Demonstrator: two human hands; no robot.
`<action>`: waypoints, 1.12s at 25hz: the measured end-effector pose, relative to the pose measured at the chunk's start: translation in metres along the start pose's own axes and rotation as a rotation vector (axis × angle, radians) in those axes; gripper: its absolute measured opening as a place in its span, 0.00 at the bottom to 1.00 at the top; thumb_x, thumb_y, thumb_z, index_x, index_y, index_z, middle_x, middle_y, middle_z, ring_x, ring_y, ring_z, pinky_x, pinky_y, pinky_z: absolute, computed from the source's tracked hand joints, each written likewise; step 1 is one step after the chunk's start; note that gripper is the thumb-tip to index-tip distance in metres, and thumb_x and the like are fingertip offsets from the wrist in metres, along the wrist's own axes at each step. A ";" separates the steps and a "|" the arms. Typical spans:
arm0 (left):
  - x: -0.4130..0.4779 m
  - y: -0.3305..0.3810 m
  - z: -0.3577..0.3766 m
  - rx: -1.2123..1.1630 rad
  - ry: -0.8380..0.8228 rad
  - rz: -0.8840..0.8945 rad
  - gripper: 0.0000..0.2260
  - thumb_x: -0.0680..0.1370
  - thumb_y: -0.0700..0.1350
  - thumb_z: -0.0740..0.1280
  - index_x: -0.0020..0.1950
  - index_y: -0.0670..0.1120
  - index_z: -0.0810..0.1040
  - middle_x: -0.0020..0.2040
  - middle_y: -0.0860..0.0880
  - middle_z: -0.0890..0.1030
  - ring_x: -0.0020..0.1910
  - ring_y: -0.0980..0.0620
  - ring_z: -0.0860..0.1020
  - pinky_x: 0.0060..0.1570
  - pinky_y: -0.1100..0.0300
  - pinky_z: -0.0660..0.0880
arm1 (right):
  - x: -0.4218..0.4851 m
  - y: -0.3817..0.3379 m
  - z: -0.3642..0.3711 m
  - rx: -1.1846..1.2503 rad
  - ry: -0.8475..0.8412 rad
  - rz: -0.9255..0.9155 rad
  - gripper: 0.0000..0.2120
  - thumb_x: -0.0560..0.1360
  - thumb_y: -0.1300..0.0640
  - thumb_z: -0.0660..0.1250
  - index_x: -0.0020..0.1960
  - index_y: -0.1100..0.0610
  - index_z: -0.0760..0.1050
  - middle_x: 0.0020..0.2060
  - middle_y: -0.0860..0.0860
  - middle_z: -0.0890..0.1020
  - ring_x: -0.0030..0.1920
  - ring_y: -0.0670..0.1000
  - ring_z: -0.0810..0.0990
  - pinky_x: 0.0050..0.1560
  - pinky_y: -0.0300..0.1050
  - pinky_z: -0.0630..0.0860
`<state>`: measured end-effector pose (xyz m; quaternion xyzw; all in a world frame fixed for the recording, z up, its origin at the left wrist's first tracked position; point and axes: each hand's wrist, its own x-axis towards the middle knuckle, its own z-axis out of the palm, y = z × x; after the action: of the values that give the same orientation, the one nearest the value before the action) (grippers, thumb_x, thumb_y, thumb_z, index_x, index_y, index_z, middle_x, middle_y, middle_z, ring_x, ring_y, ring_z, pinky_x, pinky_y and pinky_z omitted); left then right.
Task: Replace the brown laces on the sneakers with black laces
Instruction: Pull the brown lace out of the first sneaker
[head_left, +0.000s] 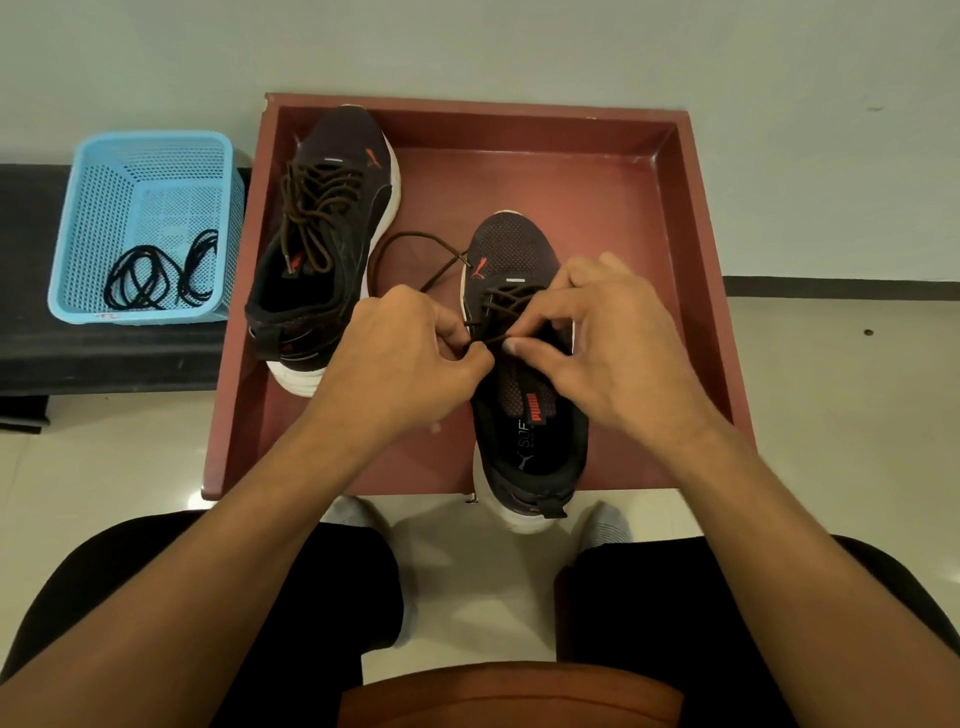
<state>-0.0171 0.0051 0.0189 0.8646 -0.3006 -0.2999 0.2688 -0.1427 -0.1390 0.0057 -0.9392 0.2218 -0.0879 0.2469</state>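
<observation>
As the left hand (405, 358) and right hand (618, 353) curl their fingers, both pinch the brown lace (415, 235).

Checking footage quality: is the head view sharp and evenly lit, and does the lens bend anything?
Head view: soft, even light; floor glare at the near-left corner of the red tray; wide-angle lens slightly bows its edges; left hand and right hand slightly soft, brown lace legible.
</observation>
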 end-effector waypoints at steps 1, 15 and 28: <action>0.000 0.000 -0.001 -0.004 -0.008 -0.009 0.08 0.79 0.48 0.72 0.42 0.49 0.83 0.29 0.51 0.83 0.21 0.54 0.80 0.26 0.72 0.73 | 0.000 0.008 -0.005 0.044 0.009 0.041 0.05 0.73 0.46 0.79 0.44 0.45 0.86 0.39 0.44 0.76 0.45 0.49 0.74 0.51 0.50 0.74; 0.000 -0.002 -0.006 -0.001 -0.043 0.011 0.07 0.80 0.50 0.72 0.43 0.50 0.83 0.32 0.51 0.84 0.23 0.53 0.82 0.30 0.66 0.79 | -0.005 0.010 -0.011 -0.012 0.072 -0.033 0.15 0.71 0.42 0.78 0.58 0.39 0.85 0.50 0.45 0.72 0.54 0.47 0.69 0.56 0.48 0.67; 0.001 -0.005 -0.010 -0.034 -0.072 -0.009 0.08 0.80 0.50 0.73 0.43 0.49 0.84 0.27 0.58 0.81 0.25 0.52 0.83 0.38 0.61 0.83 | 0.000 0.030 -0.022 0.043 0.124 0.147 0.05 0.73 0.43 0.78 0.47 0.42 0.86 0.43 0.43 0.76 0.52 0.49 0.73 0.54 0.49 0.69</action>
<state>-0.0083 0.0106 0.0221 0.8497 -0.3012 -0.3373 0.2712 -0.1596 -0.1719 0.0101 -0.9077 0.3028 -0.1323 0.2588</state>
